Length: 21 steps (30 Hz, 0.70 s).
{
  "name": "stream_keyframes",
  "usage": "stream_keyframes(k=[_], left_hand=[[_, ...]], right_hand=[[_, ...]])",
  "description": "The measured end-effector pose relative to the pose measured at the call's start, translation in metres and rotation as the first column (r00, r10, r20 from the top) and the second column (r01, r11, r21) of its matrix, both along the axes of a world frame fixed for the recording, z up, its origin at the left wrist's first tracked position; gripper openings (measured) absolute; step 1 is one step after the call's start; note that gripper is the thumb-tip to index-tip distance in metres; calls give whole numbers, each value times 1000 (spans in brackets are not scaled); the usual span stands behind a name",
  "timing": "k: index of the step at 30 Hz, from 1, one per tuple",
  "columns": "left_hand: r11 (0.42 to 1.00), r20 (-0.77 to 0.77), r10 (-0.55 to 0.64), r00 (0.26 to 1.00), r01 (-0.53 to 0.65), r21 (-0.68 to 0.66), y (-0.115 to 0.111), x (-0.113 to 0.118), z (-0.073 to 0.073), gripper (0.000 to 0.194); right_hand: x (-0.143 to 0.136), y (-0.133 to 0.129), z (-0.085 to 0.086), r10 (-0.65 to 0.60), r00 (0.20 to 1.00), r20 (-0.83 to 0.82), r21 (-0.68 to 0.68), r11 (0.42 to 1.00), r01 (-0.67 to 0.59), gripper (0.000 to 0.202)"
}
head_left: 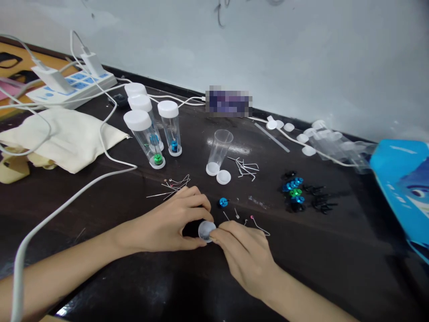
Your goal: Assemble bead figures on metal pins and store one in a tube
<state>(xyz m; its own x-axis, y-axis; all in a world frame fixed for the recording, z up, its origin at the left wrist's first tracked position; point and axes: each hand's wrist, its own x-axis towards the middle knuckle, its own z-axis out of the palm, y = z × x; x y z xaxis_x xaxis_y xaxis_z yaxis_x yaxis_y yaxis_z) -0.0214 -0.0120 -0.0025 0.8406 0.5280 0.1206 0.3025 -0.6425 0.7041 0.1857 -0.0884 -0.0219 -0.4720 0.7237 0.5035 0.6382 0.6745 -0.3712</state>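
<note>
A small round white cap [206, 231] with its hollow side up is between my hands, low over the dark table. My left hand [177, 219] grips its rim with thumb and forefinger. My right hand [246, 250] has its fingertips pinched at the cap's right edge, partly covering it. Just beyond them lies a blue spool-like piece [223, 202]. Thin bent wire pins [237, 213] lie beside my right hand, and another bunch of wires [174, 185] sits behind my left. Farther back, an open clear tube [220, 147] stands on a white base, with a loose white cap [223, 177] beside it.
Several capped tubes [169, 129] with coloured pieces stand back left. Bent metal rods [246, 169], blue and green spools [295, 192] and black parts [321, 203] lie to the right. A white cable [67, 201] loops from a power strip [72, 87]. A blue package [398, 179] sits far right.
</note>
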Motion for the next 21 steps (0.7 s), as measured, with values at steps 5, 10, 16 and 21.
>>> stream_keyframes(k=[5,10,16,21], left_hand=[[1000,10,19,1000,-19,4,3,-1,1,22],[999,0,35,999,-35,32,6,-3,5,22],[998,-9,41,999,-41,51,6,-4,6,21],[997,-4,58,998,-58,46,7,-5,8,22]], right_hand=[[2,-1,0,-22,999,48,13,1000,22,22],[1,-3,3,-26,987,160,104,995,10,24],[0,-5,4,-44,979,200,75,997,29,22],[-1,-5,-1,-87,996,-31,-78,993,84,21]])
